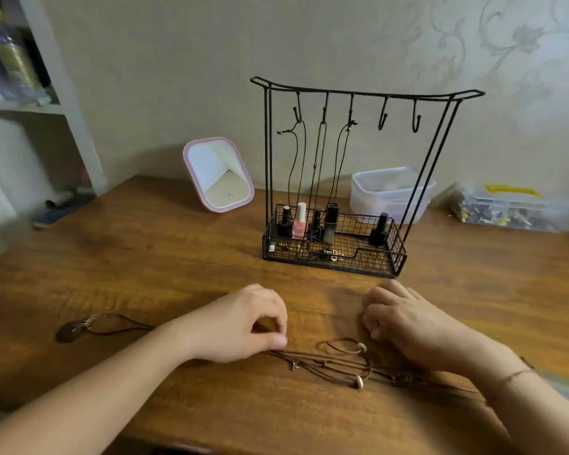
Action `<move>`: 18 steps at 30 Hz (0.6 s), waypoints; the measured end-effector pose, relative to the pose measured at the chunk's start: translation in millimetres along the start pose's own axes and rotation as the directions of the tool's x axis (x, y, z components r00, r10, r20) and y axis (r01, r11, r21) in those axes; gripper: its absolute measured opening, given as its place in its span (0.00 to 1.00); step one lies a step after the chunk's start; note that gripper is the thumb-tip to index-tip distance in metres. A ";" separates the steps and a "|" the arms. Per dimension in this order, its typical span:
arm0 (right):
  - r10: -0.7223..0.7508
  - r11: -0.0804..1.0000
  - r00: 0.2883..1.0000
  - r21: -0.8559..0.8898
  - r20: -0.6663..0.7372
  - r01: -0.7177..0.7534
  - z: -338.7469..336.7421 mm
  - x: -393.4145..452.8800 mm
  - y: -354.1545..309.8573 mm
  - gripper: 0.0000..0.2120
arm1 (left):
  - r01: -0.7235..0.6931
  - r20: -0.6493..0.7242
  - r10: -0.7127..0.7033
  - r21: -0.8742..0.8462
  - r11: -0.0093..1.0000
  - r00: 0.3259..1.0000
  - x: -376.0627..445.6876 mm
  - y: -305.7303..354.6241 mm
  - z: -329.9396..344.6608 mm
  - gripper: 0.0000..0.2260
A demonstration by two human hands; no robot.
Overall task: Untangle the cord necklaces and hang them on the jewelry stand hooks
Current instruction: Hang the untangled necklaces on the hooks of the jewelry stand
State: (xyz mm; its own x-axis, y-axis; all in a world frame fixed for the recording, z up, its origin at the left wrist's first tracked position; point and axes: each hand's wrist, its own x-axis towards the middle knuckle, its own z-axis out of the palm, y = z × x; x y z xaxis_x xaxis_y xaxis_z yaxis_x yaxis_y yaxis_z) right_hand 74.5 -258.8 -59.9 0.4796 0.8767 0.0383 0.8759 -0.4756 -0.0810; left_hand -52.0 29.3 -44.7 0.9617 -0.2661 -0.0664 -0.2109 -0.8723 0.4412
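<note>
Hands are low over the wooden desk (178, 251). Left hand (240, 323) has curled fingers w/ thumb and forefinger pinching one brown cord of the tangled necklaces (339, 362), which lie on desk between both hands, w/ small pale beads. Right hand (404, 323) is also curled, knuckles up; its grip is hidden, cannot tell if it holds cord. Jewelry stand (358, 93) is behind, approx. center; 3 dark necklaces hang on left hooks, 2 right hooks (398, 116) bare. Pendant (69, 330) lies far left.
</note>
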 end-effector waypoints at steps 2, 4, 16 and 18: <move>0.109 0.976 0.986 0.204 -0.123 -0.082 -1.9 0.8 -8.7 0.08 | 0.034 -0.101 -0.042 -0.078 0.996 0.994 18.3 17.6 1.6 0.16; 0.243 0.892 0.939 0.436 -0.243 -0.118 -8.8 3.8 -17.3 0.11 | 0.036 -0.118 -0.071 -0.269 0.962 0.991 41.7 39.5 6.0 0.24; 0.359 0.870 0.893 0.444 -0.272 -0.214 -22.4 -23.0 22.8 0.05 | 0.039 -0.156 -0.165 -0.600 0.799 0.974 77.1 56.7 -17.2 0.05; 0.454 0.861 0.858 0.365 -0.241 -0.354 -15.8 -32.9 39.6 0.06 | 0.060 -0.232 -0.201 -0.500 0.864 0.952 69.3 40.9 -37.7 0.05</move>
State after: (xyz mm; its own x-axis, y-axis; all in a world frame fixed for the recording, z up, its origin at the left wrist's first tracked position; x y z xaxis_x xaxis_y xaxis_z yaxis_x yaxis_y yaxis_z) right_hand 94.3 -307.6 -48.6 0.8221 0.5183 0.2356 0.5653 -0.6935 -0.4466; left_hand 12.6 -9.3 2.5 0.9983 0.0169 0.0558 -0.0365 -0.5644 0.8247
